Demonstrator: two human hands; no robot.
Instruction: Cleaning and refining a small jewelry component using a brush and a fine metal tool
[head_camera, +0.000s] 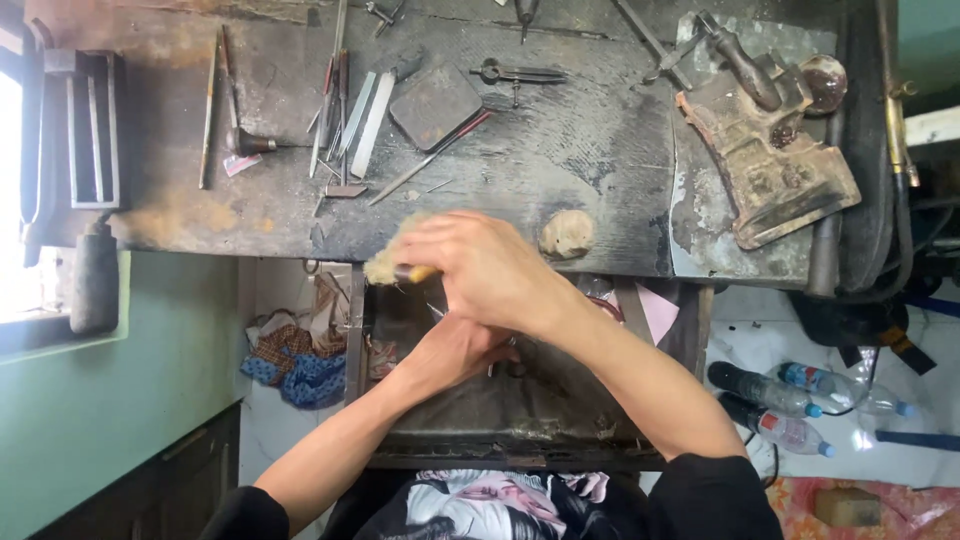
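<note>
On the floor at the left lies a heap of patterned cloth (295, 362), just beside the open drawer (520, 420) under your bench (560, 160). The drawer is dark and grimy; what lies in it is too dim to name, apart from pale scraps along its front edge.

Your left hand (455, 350) sits low over that drawer, fingers curled in around something small that your right hand hides, so you cannot tell what it grips. Your right hand (485, 268) crosses above it, fingers closed on a yellow-handled brush (395, 265) whose pale, fuzzy bristles sit at the bench's front edge.

Just right of your hand, a round tan lump (567, 233) rests on the bench. Farther back lie files and gravers (345, 115), a dark square block (435, 103), and at the far right a worn rusty metal piece (770, 165).

On the floor to the right lie three plastic bottles (790, 400) on their sides, with blue caps.
</note>
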